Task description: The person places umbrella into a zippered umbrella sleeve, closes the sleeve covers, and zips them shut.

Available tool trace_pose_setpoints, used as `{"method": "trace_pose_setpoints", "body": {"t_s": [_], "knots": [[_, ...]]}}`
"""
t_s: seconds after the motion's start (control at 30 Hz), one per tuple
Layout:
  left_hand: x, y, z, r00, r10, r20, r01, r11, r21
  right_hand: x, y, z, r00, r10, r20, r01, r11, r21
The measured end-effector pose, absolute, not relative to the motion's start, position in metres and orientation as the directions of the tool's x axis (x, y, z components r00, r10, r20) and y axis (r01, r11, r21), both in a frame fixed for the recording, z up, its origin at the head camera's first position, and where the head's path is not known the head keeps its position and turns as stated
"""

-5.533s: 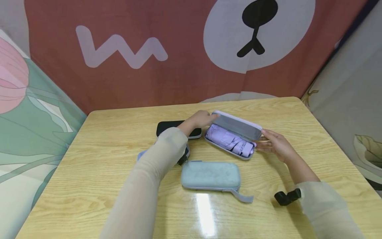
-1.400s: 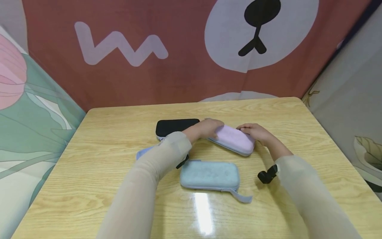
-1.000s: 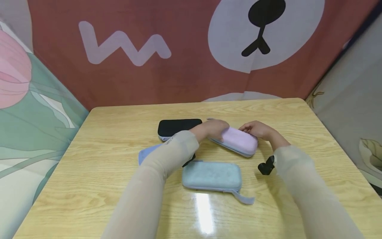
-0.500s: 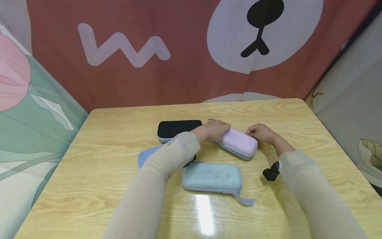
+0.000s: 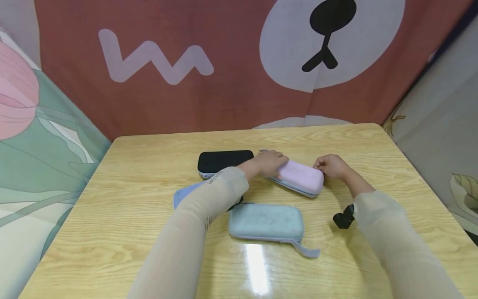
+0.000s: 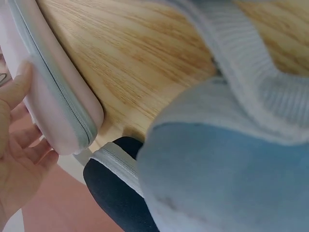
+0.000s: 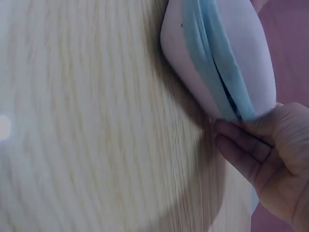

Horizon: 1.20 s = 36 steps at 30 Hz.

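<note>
A lilac zip case (image 5: 301, 178) lies at the back right of the table with its lid down. My left hand (image 5: 269, 163) grips its left end, and in the left wrist view the thumb presses one side while the fingers wrap the other. At the right end, my right hand (image 5: 332, 166) pinches at the zip seam. In the right wrist view, the curled fingers meet the grey-blue zip band (image 7: 205, 53), which shows a narrow gap near them. The fingers hide the zipper pull. Nothing inside the case is visible.
A light blue case (image 5: 267, 222) with a strap (image 5: 307, 250) lies in front. A black case (image 5: 224, 161) stands behind my left sleeve (image 5: 209, 203), which partly covers a blue case (image 5: 184, 192). The wooden table (image 5: 130, 232) meets a red printed cloth (image 5: 168, 108) at the back.
Earlier the lilac case stood open with a folded lilac umbrella inside; its lid has come down. My right hand has moved along the case's far edge to its right end. My left hand stays.
</note>
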<state>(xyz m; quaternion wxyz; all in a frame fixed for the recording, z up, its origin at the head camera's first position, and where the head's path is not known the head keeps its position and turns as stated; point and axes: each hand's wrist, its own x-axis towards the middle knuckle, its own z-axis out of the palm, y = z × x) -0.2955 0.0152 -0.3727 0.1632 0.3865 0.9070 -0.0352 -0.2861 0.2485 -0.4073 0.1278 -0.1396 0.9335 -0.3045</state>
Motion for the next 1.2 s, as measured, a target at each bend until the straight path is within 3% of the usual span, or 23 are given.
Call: {"method": "trace_pose_setpoints", "body": {"t_s": [0.27, 1.2], "knots": [[-0.294, 0.018, -0.368, -0.66, 0.665, -0.349, 0.711, 0.704, -0.003, -0.281, 0.26, -0.407, -0.94, -0.297, -0.167, -0.125, 0.757, -0.641], [-0.289, 0.035, -0.368, -0.722, 0.589, -0.362, 0.666, 0.734, -0.134, -0.273, 0.266, -0.406, -0.976, -0.193, -0.104, -0.093, 0.792, -0.603]]}}
